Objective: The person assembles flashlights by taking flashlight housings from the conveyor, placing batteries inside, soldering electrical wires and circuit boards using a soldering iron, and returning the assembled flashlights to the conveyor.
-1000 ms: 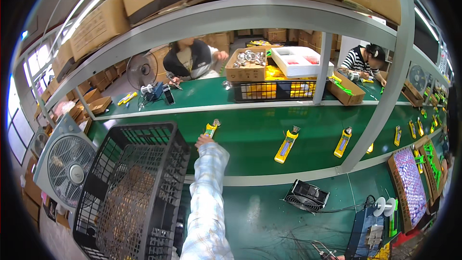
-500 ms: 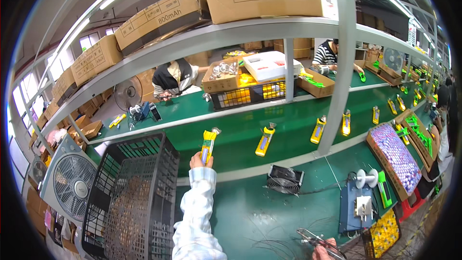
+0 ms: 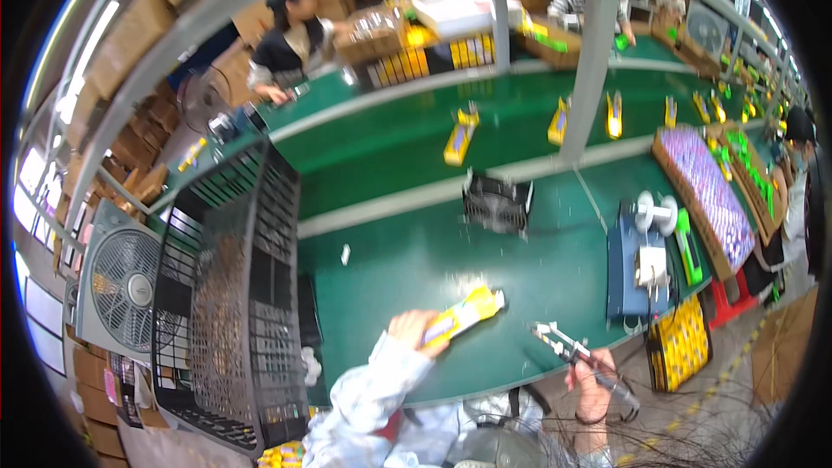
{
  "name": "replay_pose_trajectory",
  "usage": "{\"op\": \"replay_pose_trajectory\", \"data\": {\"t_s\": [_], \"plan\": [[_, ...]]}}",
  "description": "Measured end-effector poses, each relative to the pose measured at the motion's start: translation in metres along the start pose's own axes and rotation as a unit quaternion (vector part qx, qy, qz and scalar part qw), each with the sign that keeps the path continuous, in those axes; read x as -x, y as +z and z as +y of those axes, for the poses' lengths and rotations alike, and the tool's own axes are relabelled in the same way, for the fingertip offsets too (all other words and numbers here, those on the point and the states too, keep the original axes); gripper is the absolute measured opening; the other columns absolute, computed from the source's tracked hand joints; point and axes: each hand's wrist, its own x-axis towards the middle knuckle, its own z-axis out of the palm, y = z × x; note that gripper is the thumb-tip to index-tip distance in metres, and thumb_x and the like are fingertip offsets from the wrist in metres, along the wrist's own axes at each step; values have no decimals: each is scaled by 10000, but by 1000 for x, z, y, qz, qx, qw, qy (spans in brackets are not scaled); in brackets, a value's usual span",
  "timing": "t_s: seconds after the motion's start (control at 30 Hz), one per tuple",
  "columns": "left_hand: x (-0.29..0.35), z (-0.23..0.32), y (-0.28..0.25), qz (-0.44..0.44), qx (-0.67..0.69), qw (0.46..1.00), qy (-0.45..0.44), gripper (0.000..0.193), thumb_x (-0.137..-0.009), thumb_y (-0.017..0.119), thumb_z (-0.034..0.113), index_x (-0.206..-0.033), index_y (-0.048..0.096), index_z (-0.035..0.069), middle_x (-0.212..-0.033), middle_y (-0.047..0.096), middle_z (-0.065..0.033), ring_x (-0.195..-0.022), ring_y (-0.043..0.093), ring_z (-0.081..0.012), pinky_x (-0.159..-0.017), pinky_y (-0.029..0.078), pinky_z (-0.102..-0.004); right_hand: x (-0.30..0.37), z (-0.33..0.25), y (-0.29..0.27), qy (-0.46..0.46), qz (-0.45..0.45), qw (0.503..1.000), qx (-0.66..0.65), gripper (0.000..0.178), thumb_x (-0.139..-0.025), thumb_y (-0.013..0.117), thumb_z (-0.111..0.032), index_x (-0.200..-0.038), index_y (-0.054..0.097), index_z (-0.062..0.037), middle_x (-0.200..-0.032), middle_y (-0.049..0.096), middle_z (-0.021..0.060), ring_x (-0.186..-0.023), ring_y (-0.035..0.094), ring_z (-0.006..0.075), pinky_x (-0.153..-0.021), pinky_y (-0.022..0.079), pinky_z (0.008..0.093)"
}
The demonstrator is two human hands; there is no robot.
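My left hand (image 3: 412, 329) is closed on the near end of a long yellow lamp housing (image 3: 466, 313), held slanting over the green bench with its clear-looking end pointing right. A pale purple-grey strip shows along the housing. Over the bench's front edge, my right hand (image 3: 593, 386) grips a soldering iron (image 3: 568, 345) with metal fittings and a dark handle. The iron's tip points up and left, toward the housing but apart from it.
A black fan (image 3: 497, 203) stands mid-bench; a black crate (image 3: 260, 295) is at left. A blue box (image 3: 635, 269) bears a white spool (image 3: 656, 213). More yellow housings (image 3: 461, 137) lie along the green belt (image 3: 390, 152). Opposite sits a co-worker (image 3: 290, 43).
My left hand has drawn back from the belt to the near bench with the yellow housing. The soldering iron now shows more fully in my right hand. The view has tilted down.
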Motion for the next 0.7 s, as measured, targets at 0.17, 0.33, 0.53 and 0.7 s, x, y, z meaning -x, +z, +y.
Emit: {"op": "replay_pose_trajectory", "data": {"t_s": [0.17,0.33,0.53,0.7], "plan": [[-9,-10,15,-73,-27,996,34,465,-613,740,226,-1014,549,88,-911,574,-75,-849,534,-260,-812,376,-368,-7,-3,15,44,-18,998,36,183,-809,582,-95,-852,430,-2,-685,546,94,-562,516,110,-497,416,217],[-18,-14,16,-44,35,996,71,448,-653,721,200,-1063,575,95,-1048,588,-64,-957,541,-195,-918,330,-390,-11,14,18,51,1,996,75,255,-783,615,-166,-875,430,-15,-729,504,86,-524,502,136,-415,388,226],[-21,-26,33,-63,165,984,27,133,-678,698,128,-809,685,118,-826,650,-13,-794,582,-159,-904,342,-368,-16,28,17,82,-9,993,85,307,-754,647,-143,-908,419,-8,-743,506,87,-524,512,143,-416,405,229],[-31,-32,43,-45,190,978,69,160,-598,752,129,-739,682,158,-798,623,24,-772,565,-144,-859,340,-365,-27,29,16,88,-29,988,124,350,-731,675,-113,-931,414,6,-737,539,105,-548,543,138,-476,445,235]]}}
